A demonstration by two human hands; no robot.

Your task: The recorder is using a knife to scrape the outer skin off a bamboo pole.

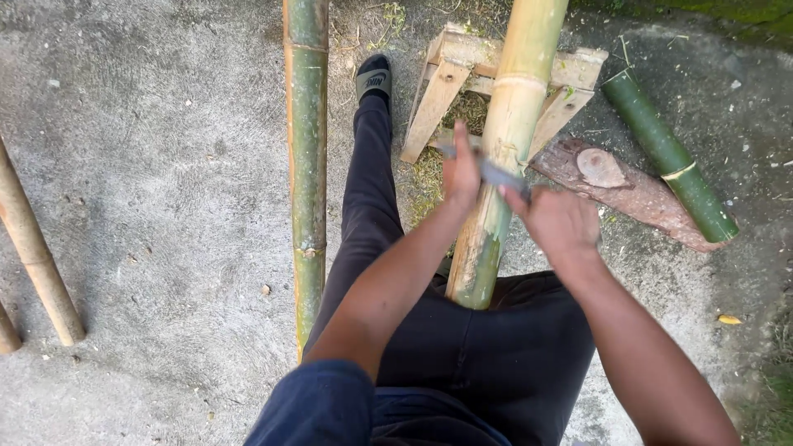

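Bamboo pole (505, 157), yellow going green at its near end, slants from a low wooden trestle (450, 83) down to my lap, its cut end resting against my dark trousers (479, 347). My left hand (460, 172) and right hand (562, 221) each close their fingers round one end of a flat grey blade (498, 173) laid across the pole just below a node ring. Left of my stretched leg a second green pole (307, 165) lies along the concrete floor (149, 182), which stays open out to two tan poles (37, 256) at the left edge. On the right the room is tighter: a split log (619, 190) lies beside the trestle, and a short green bamboo section (669, 157) just beyond it.
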